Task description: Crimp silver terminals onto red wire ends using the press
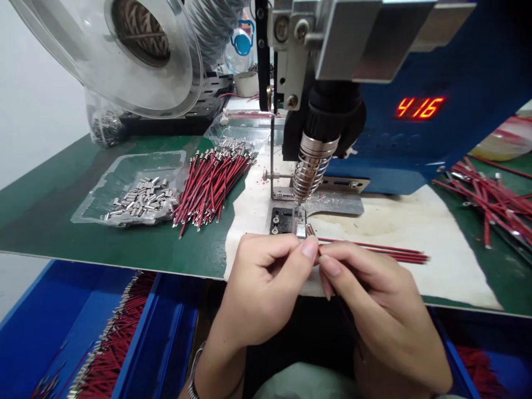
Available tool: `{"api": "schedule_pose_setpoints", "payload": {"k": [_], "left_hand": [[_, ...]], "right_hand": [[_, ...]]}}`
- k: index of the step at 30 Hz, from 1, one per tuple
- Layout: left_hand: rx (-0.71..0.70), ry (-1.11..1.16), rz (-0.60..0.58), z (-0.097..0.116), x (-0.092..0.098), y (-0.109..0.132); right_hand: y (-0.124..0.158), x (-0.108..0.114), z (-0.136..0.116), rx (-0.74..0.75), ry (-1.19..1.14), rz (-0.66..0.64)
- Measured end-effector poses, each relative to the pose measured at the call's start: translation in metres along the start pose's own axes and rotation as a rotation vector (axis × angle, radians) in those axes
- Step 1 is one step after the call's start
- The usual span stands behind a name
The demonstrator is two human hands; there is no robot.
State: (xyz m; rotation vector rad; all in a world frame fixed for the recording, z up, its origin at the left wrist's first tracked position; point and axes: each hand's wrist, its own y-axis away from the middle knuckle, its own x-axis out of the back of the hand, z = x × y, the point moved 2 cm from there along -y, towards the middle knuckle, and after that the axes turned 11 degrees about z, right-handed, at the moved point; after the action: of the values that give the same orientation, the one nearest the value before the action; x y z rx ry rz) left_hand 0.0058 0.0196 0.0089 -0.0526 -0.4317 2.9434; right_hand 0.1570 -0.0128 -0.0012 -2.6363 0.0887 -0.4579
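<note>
My left hand is closed, thumb against fingers, on a small metal part whose shiny end sticks up past the fingertips. Beside it, nearly touching, my right hand pinches a thin red-and-black wire; a dark length trails under the palm. The fingers hide where wire and part meet. Just beyond my fingertips stands a small metal fixture, below the tip of a spring-wrapped soldering iron. Several red-and-black wires lie on the white sheet behind my right hand.
A clear tray holds loose metal parts, with a bundle of wired parts alongside. The blue machine displays 416. A large reel overhangs the back left. More wires lie right; blue drawers sit below the table edge.
</note>
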Motion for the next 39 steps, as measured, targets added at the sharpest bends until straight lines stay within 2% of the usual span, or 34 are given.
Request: {"api": "schedule_pose_setpoints", "payload": {"k": [9, 18, 22, 27, 39], "left_hand": [[0.027, -0.040, 0.029, -0.003, 0.001, 0.001], [0.174, 0.006, 0.078, -0.007, 0.001, 0.005], [0.227, 0.084, 0.120, -0.010, 0.001, 0.004], [0.258, 0.113, 0.100, -0.010, 0.002, 0.006], [0.251, 0.119, 0.055, -0.006, 0.006, 0.004]], "right_hand": [[-0.001, 0.001, -0.002, 0.009, 0.008, 0.018], [-0.002, 0.001, -0.003, 0.034, 0.025, 0.082], [-0.001, 0.001, -0.004, -0.006, 0.043, 0.092], [-0.001, 0.000, -0.001, -0.069, 0.047, 0.104], [0.000, -0.002, -0.001, -0.118, -0.030, 0.093]]}}
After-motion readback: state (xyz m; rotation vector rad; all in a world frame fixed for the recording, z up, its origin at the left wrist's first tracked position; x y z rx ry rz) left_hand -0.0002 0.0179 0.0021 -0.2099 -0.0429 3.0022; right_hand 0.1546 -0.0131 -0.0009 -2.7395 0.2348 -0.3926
